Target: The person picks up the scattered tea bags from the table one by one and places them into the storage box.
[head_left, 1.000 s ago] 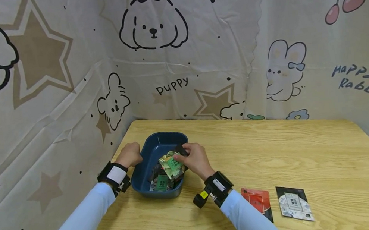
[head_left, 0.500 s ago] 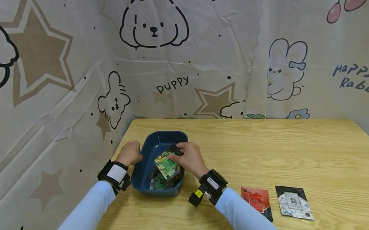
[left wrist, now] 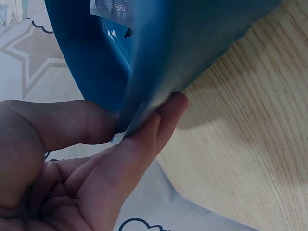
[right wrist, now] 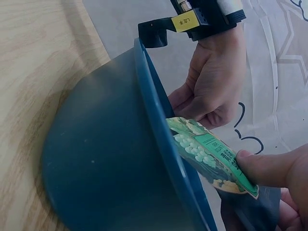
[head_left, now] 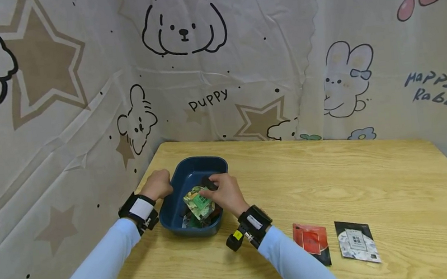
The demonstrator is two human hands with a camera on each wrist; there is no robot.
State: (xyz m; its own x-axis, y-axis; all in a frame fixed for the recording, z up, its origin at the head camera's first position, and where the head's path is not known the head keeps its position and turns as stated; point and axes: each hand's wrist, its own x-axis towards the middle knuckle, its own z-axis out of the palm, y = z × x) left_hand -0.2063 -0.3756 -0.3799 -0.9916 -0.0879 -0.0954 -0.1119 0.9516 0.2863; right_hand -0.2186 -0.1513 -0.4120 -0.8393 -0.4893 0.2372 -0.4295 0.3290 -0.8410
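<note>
A dark blue rectangular basin (head_left: 189,174) stands near the left end of the table, with several packets lying inside it. My left hand (head_left: 157,185) pinches the basin's left rim, thumb inside and fingers outside in the left wrist view. Over the basin, my right hand (head_left: 227,195) pinches a flat green printed packet (head_left: 198,204) between thumb and fingers. A dark packet (right wrist: 255,209) shows behind the green one, in the same grip. The packets beneath are largely hidden by the green one.
On the wooden table (head_left: 294,186), a red and black packet (head_left: 312,242) lies at the right front, beside a black and white packet (head_left: 357,241). A printed cloth (head_left: 204,73) hangs along the left and back edges.
My right hand has moved a little left and farther over the basin with the green packet and the dark one. My left hand stays on the rim.
</note>
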